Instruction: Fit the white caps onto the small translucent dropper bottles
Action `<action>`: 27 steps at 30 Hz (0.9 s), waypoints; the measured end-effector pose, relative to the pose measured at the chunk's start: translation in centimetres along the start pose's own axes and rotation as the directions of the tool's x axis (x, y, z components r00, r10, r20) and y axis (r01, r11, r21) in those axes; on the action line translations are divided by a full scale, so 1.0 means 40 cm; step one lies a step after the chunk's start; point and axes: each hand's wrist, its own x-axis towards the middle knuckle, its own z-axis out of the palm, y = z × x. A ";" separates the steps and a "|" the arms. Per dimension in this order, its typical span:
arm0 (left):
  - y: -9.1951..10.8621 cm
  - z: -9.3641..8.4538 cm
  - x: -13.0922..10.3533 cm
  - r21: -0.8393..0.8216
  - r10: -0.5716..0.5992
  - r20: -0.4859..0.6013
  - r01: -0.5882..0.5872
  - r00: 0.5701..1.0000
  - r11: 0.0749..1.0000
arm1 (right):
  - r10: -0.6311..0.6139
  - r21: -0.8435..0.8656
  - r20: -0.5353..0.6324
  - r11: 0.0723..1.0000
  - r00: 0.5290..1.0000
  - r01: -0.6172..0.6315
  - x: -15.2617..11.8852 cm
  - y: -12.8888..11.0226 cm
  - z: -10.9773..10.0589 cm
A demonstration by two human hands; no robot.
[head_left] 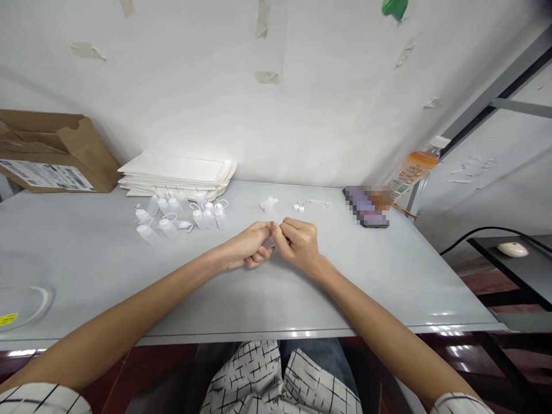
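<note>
My left hand (251, 246) is closed around a small translucent bottle (269, 242), mostly hidden by the fingers. My right hand (297, 241) meets it at the bottle's top, its fingers curled and pinched; what they grip is too small and hidden to name. Several small translucent bottles (167, 228) with looped caps stand and lie to the left. Just beyond my hands are some clear plastic pieces (269, 204), two small white caps with thin tips (298, 207) and thin white loops (319, 203).
A stack of white paper sheets or envelopes (172, 172) and an open cardboard box (56, 152) lie back left. At the back right, a phone (366, 208) rests beside a tilted orange drink bottle (407, 174). A clear lid-like object (26, 307) is at the left edge.
</note>
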 end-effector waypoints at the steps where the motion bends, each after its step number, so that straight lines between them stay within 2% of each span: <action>1: 0.001 0.001 -0.002 0.004 -0.012 0.009 0.012 1.000 1.000 | -0.021 -0.014 -0.017 1.000 1.000 0.021 -0.002 -0.001 0.001; 4: -0.002 0.008 -0.005 0.054 0.019 -0.009 -0.018 1.000 0.998 | -0.062 -0.029 -0.058 0.998 0.996 0.060 -0.009 -0.002 0.010; 7: -0.009 0.012 -0.001 0.163 0.156 -0.107 -0.138 0.982 0.977 | -0.100 -0.019 -0.103 0.995 0.990 0.098 -0.013 0.003 0.020; 9: -0.012 0.009 0.005 0.216 0.212 -0.172 -0.174 0.962 0.961 | -0.135 -0.038 -0.126 0.991 0.983 0.131 -0.011 0.008 0.024; 11: -0.013 0.002 0.010 0.215 0.196 -0.198 -0.153 0.960 0.965 | -0.175 -0.094 -0.146 0.982 0.974 0.163 -0.007 0.012 0.024; 15: -0.013 -0.010 0.014 0.119 0.117 -0.141 -0.100 0.983 0.988 | -0.240 -0.180 -0.172 0.961 0.955 0.209 -0.002 0.015 0.020; 22: -0.020 0.005 0.012 0.190 0.158 -0.149 -0.128 0.976 0.973 | -0.162 -0.089 -0.124 0.984 0.979 0.152 -0.013 0.012 0.026; 25: -0.022 0.006 0.014 0.254 0.234 -0.162 -0.189 0.959 0.948 | -0.110 -0.032 -0.100 0.994 0.989 0.107 -0.010 0.009 0.024; 27: -0.020 0.001 0.017 0.335 0.325 -0.196 -0.248 0.925 0.909 | -0.073 0.000 -0.086 0.997 0.994 0.074 -0.001 0.009 0.015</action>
